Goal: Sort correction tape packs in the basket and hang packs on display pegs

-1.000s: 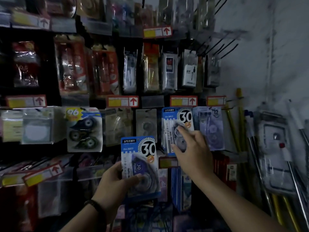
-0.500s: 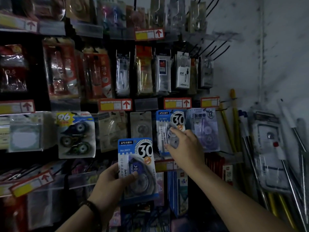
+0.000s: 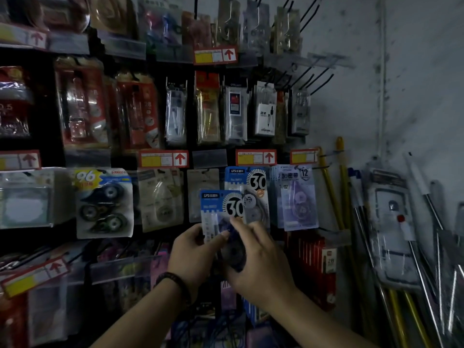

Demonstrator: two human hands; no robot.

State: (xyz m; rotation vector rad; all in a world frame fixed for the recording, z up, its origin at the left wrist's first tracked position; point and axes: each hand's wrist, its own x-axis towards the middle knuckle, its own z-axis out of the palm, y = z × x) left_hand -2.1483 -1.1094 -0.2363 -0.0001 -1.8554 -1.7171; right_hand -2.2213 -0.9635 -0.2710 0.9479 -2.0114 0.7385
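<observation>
A blue correction tape pack marked "30" (image 3: 221, 209) is held up in front of the display wall by both hands. My left hand (image 3: 194, 252) grips its lower left edge, thumb on the front. My right hand (image 3: 256, 257) holds its lower right part, fingers curled over the blister. Just behind and to the upper right, a matching "30" pack (image 3: 248, 182) hangs on a peg. Beside that hang pale purple "12" packs (image 3: 297, 197).
More hanging packs fill the wall: a "96" triple tape pack (image 3: 103, 202), clear blister packs (image 3: 160, 197), compass sets (image 3: 265, 114) above. Bare black pegs (image 3: 313, 79) jut out at upper right. Yellow and metal poles (image 3: 344, 209) lean against the grey wall on the right.
My right hand left the hanging "30" pack and came down onto the pack in my left hand. The held pack moved up and right, toward the hanging one.
</observation>
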